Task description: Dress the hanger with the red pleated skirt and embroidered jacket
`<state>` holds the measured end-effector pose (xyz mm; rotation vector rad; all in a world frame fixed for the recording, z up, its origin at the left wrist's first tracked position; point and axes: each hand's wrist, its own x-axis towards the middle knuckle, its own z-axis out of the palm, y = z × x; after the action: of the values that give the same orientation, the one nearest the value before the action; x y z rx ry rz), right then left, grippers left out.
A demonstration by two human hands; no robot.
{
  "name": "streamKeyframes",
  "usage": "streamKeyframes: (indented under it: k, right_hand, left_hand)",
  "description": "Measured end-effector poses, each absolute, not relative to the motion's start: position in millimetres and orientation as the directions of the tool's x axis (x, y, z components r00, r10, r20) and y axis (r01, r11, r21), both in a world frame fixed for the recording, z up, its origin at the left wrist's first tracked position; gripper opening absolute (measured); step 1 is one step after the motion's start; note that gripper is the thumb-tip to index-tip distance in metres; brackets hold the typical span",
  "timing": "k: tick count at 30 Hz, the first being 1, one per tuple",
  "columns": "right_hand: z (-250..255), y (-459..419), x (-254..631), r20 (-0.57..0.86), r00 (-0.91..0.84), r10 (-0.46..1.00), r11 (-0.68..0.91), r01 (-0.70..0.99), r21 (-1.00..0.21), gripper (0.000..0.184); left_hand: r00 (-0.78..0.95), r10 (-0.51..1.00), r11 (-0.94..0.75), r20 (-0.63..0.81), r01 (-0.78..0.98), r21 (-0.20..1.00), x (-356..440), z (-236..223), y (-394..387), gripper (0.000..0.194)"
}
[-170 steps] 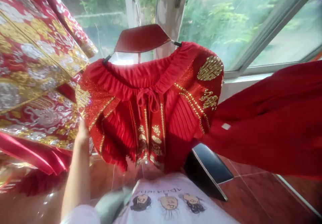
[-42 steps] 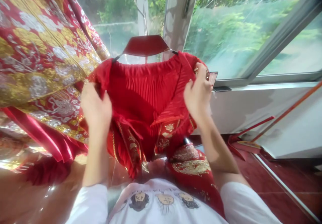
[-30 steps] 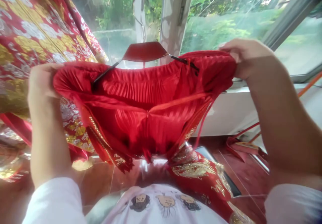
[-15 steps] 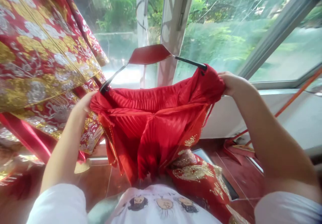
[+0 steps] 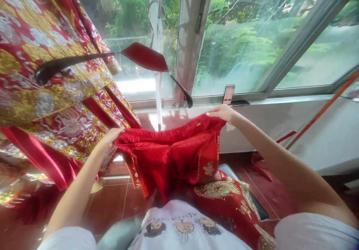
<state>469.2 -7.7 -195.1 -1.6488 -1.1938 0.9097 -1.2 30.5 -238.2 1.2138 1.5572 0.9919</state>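
Observation:
A red skirt with a gathered waistband and gold trim is stretched between my two hands. My left hand is closed on the left end of its waistband, fingers mostly hidden behind the cloth. At the other end, my right hand grips the band, thumb lying along the top. Above the skirt hangs a clothes hanger with a red middle and black arms, tilted and apart from the cloth. Red fabric with gold embroidery drapes low, right of my shirt; whether it belongs to the skirt I cannot tell.
A red garment with gold and silver embroidery hangs at the left, close to my left arm. Behind the skirt are windows and a sill bearing a small card-like item. An orange pole leans at the right. The floor is red tile.
The skirt has come off the hanger and moved down in my hands, which are now closer together. The hanger, earlier inside the waistband, now hangs bare, turned and shifted left.

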Motion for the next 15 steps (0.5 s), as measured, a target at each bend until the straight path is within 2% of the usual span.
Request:
streamKeyframes:
  k: [2, 4, 6, 8, 10, 14, 15]
  right_hand:
    - [-206.2, -10.3, 469.7, 0.071, 0.322, 0.944, -0.07, 0.406, -0.911, 0.026]
    - [-216.2, -14.9, 471.3, 0.292, 0.406, 0.866, 0.034, 0.534, -0.845, 0.027]
    - [-227.6, -20.5, 471.1, 0.393, 0.428, 0.814, 0.061, 0.609, -0.791, 0.029]
    - [-239.4, -25.7, 468.4, 0.3, 0.389, 0.871, 0.019, 0.585, -0.811, 0.029]
    - [-247.0, -29.3, 465.0, 0.155, 0.317, 0.936, -0.04, 0.531, -0.846, 0.03]
    - [-228.9, -29.9, 464.4, -0.089, 0.268, 0.959, -0.146, 0.201, -0.969, 0.057]
    - [-216.5, -29.9, 465.7, -0.109, 0.237, 0.965, -0.143, 0.128, -0.981, 0.064]
  left_hand:
    - [-0.165, 0.982, 0.128, -0.09, 0.238, 0.963, 0.1, -231.1, 23.9, 0.026]
    - [-0.25, 0.966, -0.003, 0.06, 0.222, 0.975, -0.3, -220.3, 14.8, 0.026]
    - [-0.333, 0.918, -0.136, 0.217, 0.251, 0.958, -0.3, -214.6, 5.1, 0.025]
    - [-0.349, 0.901, -0.16, 0.259, 0.287, 0.944, 1.8, -218.7, -2.4, 0.024]
    - [-0.305, 0.936, -0.084, 0.175, 0.289, 0.954, 5.2, -230.4, -7.1, 0.023]
    - [-0.239, 0.971, 0.058, -0.003, 0.223, 0.973, 7.9, -246.3, -13.5, 0.022]
    - [-0.246, 0.969, 0.077, -0.027, 0.199, 0.977, 6.3, -244.6, -15.3, 0.022]
